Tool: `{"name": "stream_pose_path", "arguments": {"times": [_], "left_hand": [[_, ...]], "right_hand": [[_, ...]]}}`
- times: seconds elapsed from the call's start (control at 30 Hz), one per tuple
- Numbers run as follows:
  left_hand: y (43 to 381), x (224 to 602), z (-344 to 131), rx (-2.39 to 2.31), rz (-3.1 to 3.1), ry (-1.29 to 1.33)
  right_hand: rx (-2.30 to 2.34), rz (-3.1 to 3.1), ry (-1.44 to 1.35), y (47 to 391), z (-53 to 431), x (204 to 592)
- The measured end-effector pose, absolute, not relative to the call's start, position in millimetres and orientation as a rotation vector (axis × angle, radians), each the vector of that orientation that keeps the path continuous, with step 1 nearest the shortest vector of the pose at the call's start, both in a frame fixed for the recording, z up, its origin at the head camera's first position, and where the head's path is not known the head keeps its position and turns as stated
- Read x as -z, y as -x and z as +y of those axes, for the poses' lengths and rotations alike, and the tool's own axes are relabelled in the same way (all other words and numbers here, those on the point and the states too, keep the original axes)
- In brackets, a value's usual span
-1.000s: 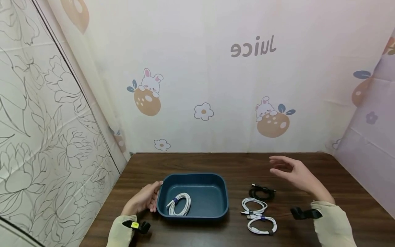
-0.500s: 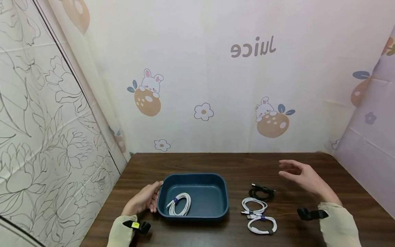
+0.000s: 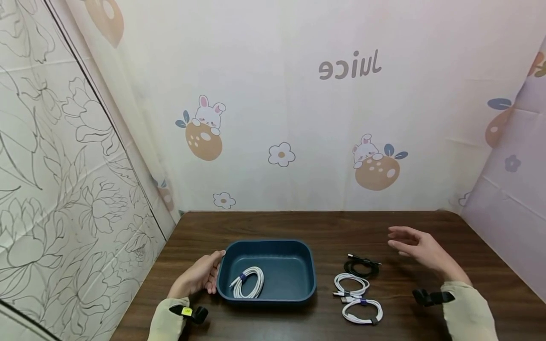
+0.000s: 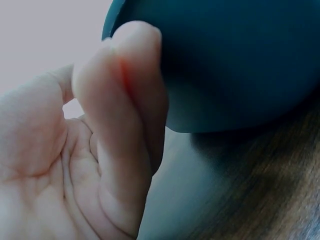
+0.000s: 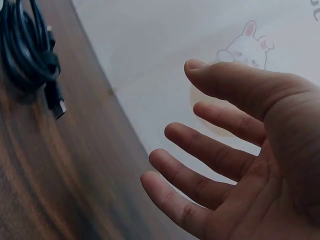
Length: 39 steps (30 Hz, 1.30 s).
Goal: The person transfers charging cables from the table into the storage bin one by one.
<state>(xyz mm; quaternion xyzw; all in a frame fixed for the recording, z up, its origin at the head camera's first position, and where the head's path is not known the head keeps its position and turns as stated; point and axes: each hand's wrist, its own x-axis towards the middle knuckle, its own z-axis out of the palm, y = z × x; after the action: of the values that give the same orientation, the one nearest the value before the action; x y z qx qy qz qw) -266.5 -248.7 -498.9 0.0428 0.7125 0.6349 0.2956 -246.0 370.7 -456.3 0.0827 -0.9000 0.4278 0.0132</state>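
In the head view, my left hand holds the left edge of a dark blue rectangular tray, thumb at the rim. Close up in the left wrist view, fingers meet the outer wall of the tray. Inside it, at the left, lies a coiled white cable with a purple tie. To the right are a coiled black cable and two white coiled cables, an upper one and a lower one. My right hand hovers beyond them, fingers loosely bent, holding nothing.
The dark wooden table ends at a pale printed curtain behind. A curtain with line-drawn flowers stands along the left side, and another pale one on the right. Wrist straps sit over both sleeves.
My right hand has drawn back to the right and slightly toward me, away from the cables. The left hand, tray and cables have stayed in place.
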Motion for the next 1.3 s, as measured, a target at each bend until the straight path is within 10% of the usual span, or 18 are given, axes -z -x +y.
{"name": "stream_pose_path", "arguments": {"times": [1.3], "left_hand": [[267.6,499.3,-250.2,-1.687,1.915,-0.124]], "right_hand": [[-1.636,-2.825,-0.498,259.8,355.8,485.0]]}}
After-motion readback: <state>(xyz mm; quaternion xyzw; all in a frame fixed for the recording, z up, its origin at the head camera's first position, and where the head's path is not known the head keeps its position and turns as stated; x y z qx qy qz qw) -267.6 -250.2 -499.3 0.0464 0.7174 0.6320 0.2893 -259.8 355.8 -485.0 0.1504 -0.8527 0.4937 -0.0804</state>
